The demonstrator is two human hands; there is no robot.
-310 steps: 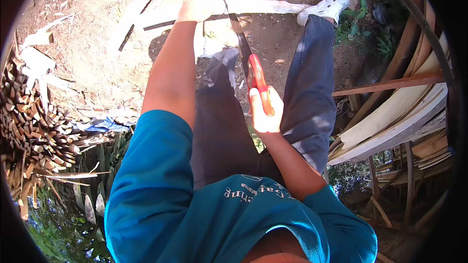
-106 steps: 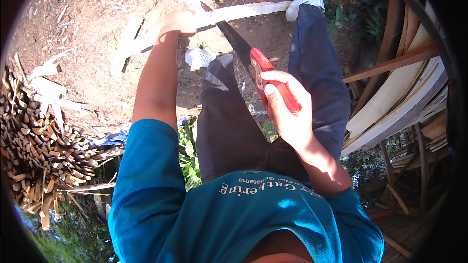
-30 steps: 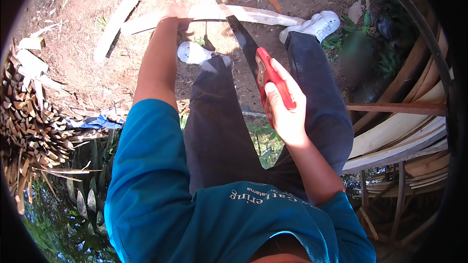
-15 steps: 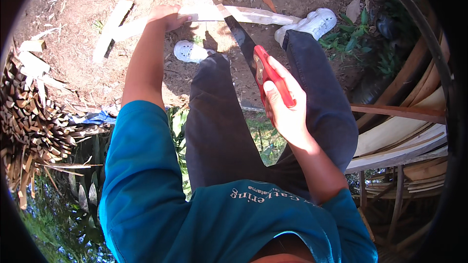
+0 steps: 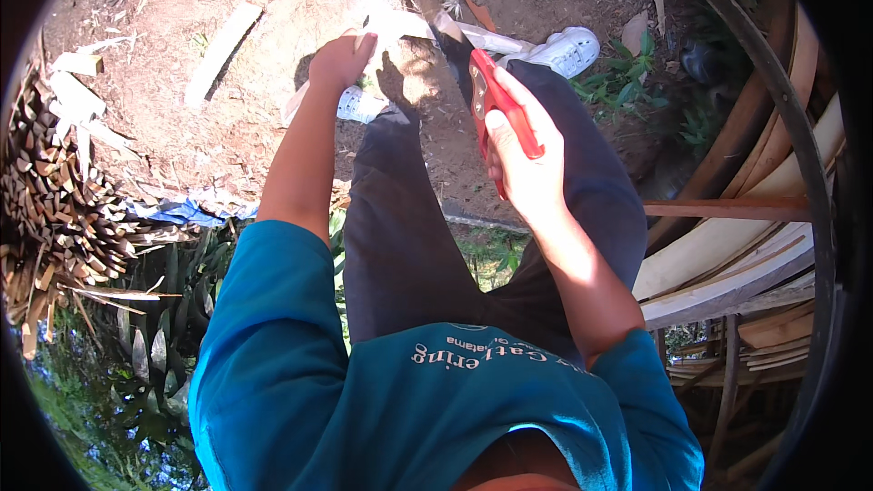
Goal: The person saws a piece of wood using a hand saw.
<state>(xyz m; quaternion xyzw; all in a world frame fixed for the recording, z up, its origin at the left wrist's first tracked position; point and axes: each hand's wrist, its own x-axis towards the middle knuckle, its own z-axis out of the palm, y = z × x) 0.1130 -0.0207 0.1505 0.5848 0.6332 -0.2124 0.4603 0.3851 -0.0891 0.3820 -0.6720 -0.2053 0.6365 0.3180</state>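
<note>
My right hand (image 5: 527, 155) is wrapped around the red handle (image 5: 496, 105) of a handsaw. Pointing away from me, the saw's dark blade (image 5: 453, 44) crosses a pale wooden strip (image 5: 491, 40), partly glared out by sunlight; I cannot tell how deep the teeth sit. My left hand (image 5: 342, 60) grips that strip on the left side of the blade, fingers mostly hidden behind it. The strip's right part lies beside my right white shoe (image 5: 568, 50), and its left end shows near my left shoe (image 5: 359, 105).
A loose wooden piece (image 5: 223, 53) lies on the dirt at left. Beyond it stands a big stack of split sticks (image 5: 59, 205), with blue sheeting (image 5: 186, 212) beside it. On the right are green plants (image 5: 627, 77) and a rack of long curved boards (image 5: 727, 264).
My left hand has shifted right and a little nearer, and the strip's left end has swung toward me. The saw has slid farther away across the strip.
</note>
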